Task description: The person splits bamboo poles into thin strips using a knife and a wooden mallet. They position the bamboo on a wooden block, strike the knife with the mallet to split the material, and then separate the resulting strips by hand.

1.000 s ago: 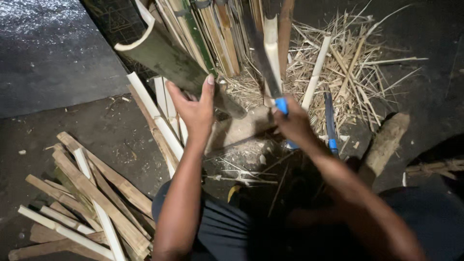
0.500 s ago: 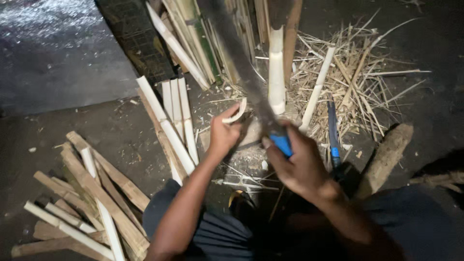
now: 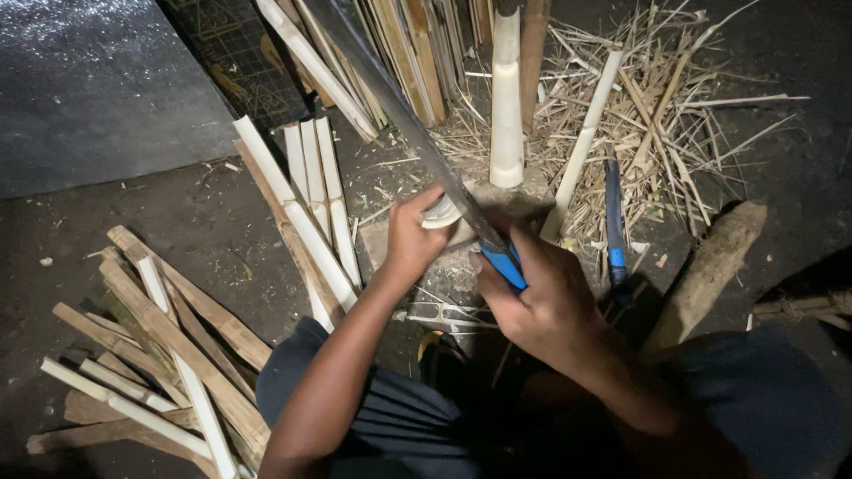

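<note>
Many split strips [image 3: 160,355] already lay piled; the right hand [image 3: 541,302] clenched a big knife [image 3: 417,142], the left hand [image 3: 413,239] gripped a bamboo piece [image 3: 441,213] not yet split.

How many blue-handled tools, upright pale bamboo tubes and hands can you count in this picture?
Blue-handled tools: 2, the long blade gripped by the right hand, and a knife lying on the shavings.
Upright bamboo tubes: 1.
Hands: 2, right and left hand.
Total: 5.
</note>
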